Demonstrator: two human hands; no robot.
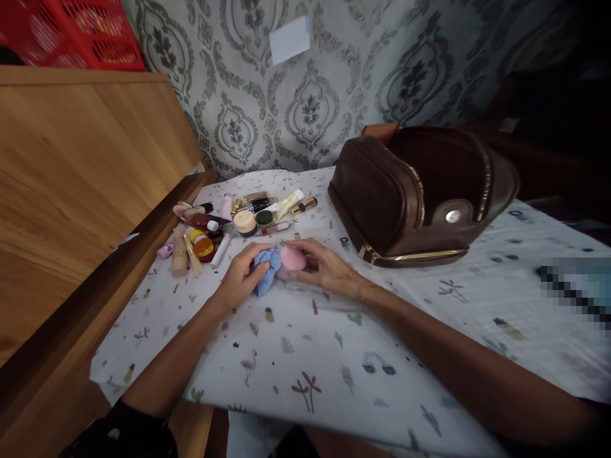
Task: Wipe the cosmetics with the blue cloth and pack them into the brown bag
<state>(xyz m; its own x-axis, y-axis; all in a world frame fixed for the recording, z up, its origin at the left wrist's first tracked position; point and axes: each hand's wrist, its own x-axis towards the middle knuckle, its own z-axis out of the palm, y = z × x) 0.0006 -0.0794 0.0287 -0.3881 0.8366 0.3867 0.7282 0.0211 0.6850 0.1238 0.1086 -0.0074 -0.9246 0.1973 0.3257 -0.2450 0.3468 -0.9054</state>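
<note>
My left hand (pixel 242 273) is closed around a crumpled blue cloth (pixel 266 272). A rounded pink object (pixel 292 260), too blurred to name its kind, sits between the fingers of my right hand (pixel 329 267). Cloth and pink object touch each other over the front part of the table. Just beyond my left hand lies a group of cosmetics: a cream jar (pixel 245 222), a dark green jar (pixel 264 219), an orange-lidded jar (pixel 203 247), a white tube (pixel 221 250) and a beige tube (pixel 180 254).
A brown toiletry bag (pixel 382 191) stands unzipped at the right rear of the table, which has a printed white cloth (pixel 329 356). Along the left rises a wooden cabinet (pixel 86 152) with a red plastic basket (pixel 71 32) on top. Patterned wall lies behind.
</note>
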